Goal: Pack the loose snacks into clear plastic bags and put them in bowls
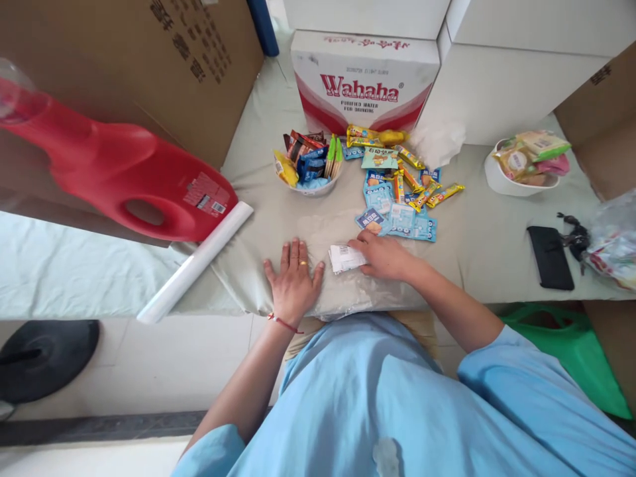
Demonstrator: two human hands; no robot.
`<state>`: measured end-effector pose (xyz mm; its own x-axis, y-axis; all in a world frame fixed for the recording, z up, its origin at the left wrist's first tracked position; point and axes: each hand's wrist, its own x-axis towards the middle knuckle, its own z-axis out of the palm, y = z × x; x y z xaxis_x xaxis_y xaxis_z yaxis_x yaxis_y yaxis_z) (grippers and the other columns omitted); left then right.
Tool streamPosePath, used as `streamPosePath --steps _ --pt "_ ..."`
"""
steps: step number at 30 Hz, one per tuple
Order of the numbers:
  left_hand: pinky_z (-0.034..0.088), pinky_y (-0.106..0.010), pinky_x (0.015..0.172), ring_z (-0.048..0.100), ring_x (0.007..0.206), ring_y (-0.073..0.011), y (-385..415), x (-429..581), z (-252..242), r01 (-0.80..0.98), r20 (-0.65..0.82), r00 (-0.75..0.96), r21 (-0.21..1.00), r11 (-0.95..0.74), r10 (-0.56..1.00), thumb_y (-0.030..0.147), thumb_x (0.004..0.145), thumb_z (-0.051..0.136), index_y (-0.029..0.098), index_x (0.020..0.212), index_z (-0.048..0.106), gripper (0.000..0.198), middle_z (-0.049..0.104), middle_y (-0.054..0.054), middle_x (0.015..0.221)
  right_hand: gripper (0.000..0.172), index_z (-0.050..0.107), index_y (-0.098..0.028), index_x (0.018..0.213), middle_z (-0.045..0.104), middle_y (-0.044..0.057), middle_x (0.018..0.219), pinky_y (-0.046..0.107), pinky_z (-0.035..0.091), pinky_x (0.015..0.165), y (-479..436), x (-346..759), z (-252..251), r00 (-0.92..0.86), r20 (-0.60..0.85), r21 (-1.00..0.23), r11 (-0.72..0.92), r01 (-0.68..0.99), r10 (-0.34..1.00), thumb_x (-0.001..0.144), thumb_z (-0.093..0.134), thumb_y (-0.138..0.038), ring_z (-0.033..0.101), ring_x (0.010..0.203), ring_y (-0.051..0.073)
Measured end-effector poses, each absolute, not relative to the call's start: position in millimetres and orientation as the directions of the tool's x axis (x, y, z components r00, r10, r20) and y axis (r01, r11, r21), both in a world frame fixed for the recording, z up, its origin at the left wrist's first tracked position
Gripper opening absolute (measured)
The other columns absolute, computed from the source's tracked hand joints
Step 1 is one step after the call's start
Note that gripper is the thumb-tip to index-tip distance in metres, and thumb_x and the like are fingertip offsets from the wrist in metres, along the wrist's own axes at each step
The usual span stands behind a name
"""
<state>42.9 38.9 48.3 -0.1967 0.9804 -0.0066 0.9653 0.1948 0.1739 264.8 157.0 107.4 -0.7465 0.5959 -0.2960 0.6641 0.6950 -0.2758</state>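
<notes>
My left hand [293, 281] lies flat on the covered table, fingers spread, near its front edge. To its right, my right hand [385, 255] has its fingers closed on a few small white packets [344, 258] that lie on clear plastic film [362, 295]. Just beyond the right hand is a loose pile of blue snack packets [401, 218] and yellow snack sticks [426, 196]. Behind my left hand stands a white bowl [318, 191] filled with brown, blue, green and yellow wrapped snacks.
A red plastic bottle [134, 165] and a white roll [196, 262] are at the left. A Wahaha carton [365, 83] stands at the back. On the right are a white tub [517, 182] of wrapped snacks, a black phone [550, 257], keys [576, 238] and a plastic bag [616, 245].
</notes>
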Motion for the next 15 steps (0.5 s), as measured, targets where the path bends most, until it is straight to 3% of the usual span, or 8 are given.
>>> streamPosePath --steps 6,8,10,12,15 --pt "0.012 -0.074 0.128 0.026 0.162 -0.0368 38 41 47 0.965 -0.004 -0.194 0.178 0.192 0.981 0.054 0.107 0.031 0.014 0.168 0.028 0.073 0.029 -0.021 0.173 0.059 0.056 -0.026 0.148 0.059 0.012 0.143 0.037 0.054 0.09 159 270 104 -0.759 -0.279 -0.32 0.688 0.651 0.588 0.091 0.071 -0.031 0.067 0.118 0.031" --pt "0.014 -0.073 0.129 0.021 0.164 -0.0397 34 39 45 0.958 0.063 -0.226 0.197 0.21 0.972 0.056 0.105 0.039 0.01 0.167 0.029 0.078 0.024 -0.024 0.174 0.063 0.054 -0.025 0.151 0.054 0.014 0.151 0.039 0.054 0.095 158 275 105 -0.759 -0.254 -0.351 0.674 0.65 0.599 0.091 0.072 -0.031 0.065 0.122 0.032" --pt "0.012 -0.072 0.13 0.019 0.164 -0.041 25 33 43 0.958 0.155 -0.216 0.224 0.179 0.964 0.052 0.102 0.049 0.013 0.163 0.038 0.073 0.03 -0.023 0.172 0.06 0.052 -0.023 0.152 0.047 0.016 0.158 0.042 0.052 0.103 154 289 108 -0.761 -0.171 -0.421 0.652 0.63 0.626 0.095 0.068 -0.031 0.061 0.13 0.032" --pt "0.014 -0.07 0.131 0.031 0.161 -0.0368 14 23 41 0.962 0.196 -0.049 0.273 -0.007 0.979 0.038 0.102 0.052 0.024 0.156 0.052 0.056 0.049 -0.017 0.164 0.049 0.057 -0.021 0.148 0.05 0.017 0.155 0.045 0.049 0.109 145 313 112 -0.741 -0.073 -0.511 0.612 0.603 0.668 0.101 0.059 -0.035 0.057 0.136 0.031" --pt "0.034 -0.059 0.129 0.054 0.148 -0.0264 -2 4 43 0.8 0.198 0.357 0.441 -0.408 0.913 0.021 0.099 0.047 0.03 0.149 0.058 0.052 0.068 -0.011 0.145 0.042 0.065 -0.025 0.138 0.063 0.016 0.139 0.051 0.049 0.111 119 356 112 -0.7 -0.062 -0.601 0.533 0.595 0.712 0.102 0.056 -0.046 0.058 0.131 0.032"
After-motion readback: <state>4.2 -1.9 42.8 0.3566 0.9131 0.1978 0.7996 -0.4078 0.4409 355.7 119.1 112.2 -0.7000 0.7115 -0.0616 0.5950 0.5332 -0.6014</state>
